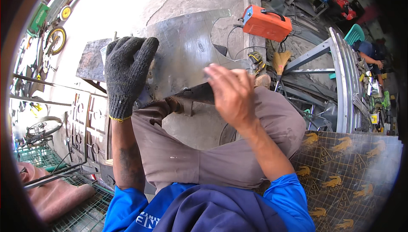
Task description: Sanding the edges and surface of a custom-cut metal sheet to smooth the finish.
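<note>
A grey sheet metal plate [182, 47] with a curved cutout on its right side lies in front of my knees. My left hand [127, 70], in a dark knit glove with a yellow cuff hem, is at the plate's left edge. Its fingers are curled closed, and a small pale edge shows beside them; what they hold is hidden. Bare, my right hand [235, 96] hovers over the plate's near right part. Its fingertips are bent together and smeared by motion, so I cannot make out anything in them. A dark metal piece [91, 60] sits left of the plate.
An orange welding machine [267, 23] with cables stands at the far right. Near it are a straw broom [280, 62] and a grey steel frame [338, 79]. A patterned board [344, 176] lies at near right. Another person [369, 55] works at the far right edge. Bicycles stand left.
</note>
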A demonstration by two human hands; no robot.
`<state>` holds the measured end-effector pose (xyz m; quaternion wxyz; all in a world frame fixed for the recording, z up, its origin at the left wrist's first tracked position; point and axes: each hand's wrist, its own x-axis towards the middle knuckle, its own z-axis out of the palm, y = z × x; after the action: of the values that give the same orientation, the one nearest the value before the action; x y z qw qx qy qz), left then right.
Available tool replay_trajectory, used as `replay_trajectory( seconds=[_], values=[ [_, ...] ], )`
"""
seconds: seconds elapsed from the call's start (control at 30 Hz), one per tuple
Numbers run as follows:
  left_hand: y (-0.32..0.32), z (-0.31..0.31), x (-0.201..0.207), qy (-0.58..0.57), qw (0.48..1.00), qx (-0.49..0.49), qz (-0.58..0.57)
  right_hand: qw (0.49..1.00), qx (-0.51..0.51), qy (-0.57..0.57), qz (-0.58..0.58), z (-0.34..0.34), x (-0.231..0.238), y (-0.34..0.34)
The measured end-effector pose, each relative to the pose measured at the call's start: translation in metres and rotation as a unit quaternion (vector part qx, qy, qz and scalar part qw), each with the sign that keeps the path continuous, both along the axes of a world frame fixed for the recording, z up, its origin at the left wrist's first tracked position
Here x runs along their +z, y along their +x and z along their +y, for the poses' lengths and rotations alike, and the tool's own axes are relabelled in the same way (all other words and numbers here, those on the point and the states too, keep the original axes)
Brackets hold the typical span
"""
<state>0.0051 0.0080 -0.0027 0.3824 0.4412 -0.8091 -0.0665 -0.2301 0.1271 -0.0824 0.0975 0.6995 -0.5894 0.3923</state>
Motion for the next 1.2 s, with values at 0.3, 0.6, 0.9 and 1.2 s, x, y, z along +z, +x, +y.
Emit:
replay_trajectory(
  seconds=[0.3,0.6,0.9,1.2],
  values=[
    [0.000,-0.001,0.006,0.036,0.999,0.010,0.015,0.994,-0.093,0.054,-0.008,0.000,0.002,-0.058],
    [0.000,-0.009,0.004,0.056,0.998,-0.006,0.034,0.996,-0.081,0.037,-0.019,0.001,-0.002,-0.051],
    [-0.009,-0.025,0.006,0.073,0.997,-0.012,0.033,0.999,-0.041,0.003,-0.020,0.004,0.003,-0.044],
    [-0.004,-0.007,0.001,0.020,0.999,-0.017,0.027,0.997,0.040,-0.016,-0.064,0.002,0.009,-0.024]
  ],
)
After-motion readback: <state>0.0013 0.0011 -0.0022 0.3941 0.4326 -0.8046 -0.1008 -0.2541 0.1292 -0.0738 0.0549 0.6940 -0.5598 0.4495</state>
